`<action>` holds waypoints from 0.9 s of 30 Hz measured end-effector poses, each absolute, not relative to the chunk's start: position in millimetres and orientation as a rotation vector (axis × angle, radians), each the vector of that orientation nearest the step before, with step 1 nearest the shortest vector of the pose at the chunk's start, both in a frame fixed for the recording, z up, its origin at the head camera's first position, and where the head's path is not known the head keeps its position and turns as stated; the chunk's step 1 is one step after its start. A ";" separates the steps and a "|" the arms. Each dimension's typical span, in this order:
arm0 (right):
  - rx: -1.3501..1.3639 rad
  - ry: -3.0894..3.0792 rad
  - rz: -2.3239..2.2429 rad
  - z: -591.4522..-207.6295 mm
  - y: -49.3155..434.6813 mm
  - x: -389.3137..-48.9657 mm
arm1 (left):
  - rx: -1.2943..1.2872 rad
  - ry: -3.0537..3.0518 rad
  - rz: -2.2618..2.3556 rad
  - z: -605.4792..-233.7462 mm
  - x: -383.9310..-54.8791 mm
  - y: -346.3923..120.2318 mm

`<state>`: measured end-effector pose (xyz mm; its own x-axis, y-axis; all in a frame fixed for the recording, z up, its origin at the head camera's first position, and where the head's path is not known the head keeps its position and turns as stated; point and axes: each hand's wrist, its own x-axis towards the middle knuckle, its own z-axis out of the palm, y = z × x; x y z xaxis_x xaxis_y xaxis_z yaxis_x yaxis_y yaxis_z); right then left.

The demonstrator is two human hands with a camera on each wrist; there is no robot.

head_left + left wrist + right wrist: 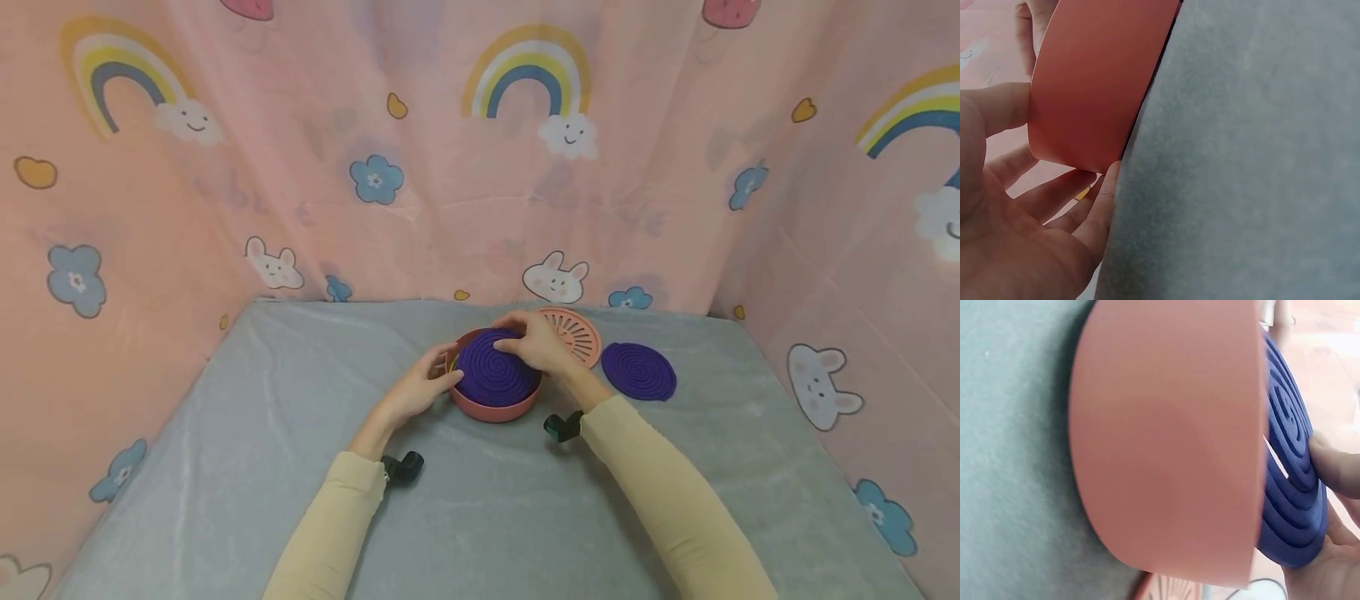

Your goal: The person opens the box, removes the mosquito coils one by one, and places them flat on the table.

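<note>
A dark purple mosquito coil (497, 371), wound in a flat spiral, sits tilted at the mouth of a round coral-coloured box (491, 412). My right hand (542, 343) pinches the coil's far right edge, thumb on top and fingers beneath; the right wrist view shows the coil (1297, 506) partly above the rim. At the box's left side, my left hand (420, 385) holds the wall, with the thumb at the rim and fingers spread along the side (1100, 87). The box's inside is mostly hidden under the coil.
Behind the box on the right lies a coral slotted lid (581, 337). Another purple coil (639, 372) lies flat to its right. Grey cloth (300, 517) covers the table, and a pink patterned curtain (450, 242) stands along the back and sides.
</note>
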<state>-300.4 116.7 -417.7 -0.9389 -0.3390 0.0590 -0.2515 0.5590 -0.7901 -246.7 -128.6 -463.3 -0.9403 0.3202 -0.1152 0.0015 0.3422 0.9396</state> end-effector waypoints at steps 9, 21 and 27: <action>-0.411 2.676 -1.384 -397.7 127.6 -296.5 | 0.301 2.340 1.637 -464.0 -246.1 -128.8; -0.450 2.659 -1.439 -381.2 168.8 -285.9 | 0.303 2.343 1.638 -465.2 -246.5 -129.7; -0.425 2.702 -1.427 -379.1 198.1 -282.5 | 0.283 2.341 1.634 -465.2 -247.1 -128.3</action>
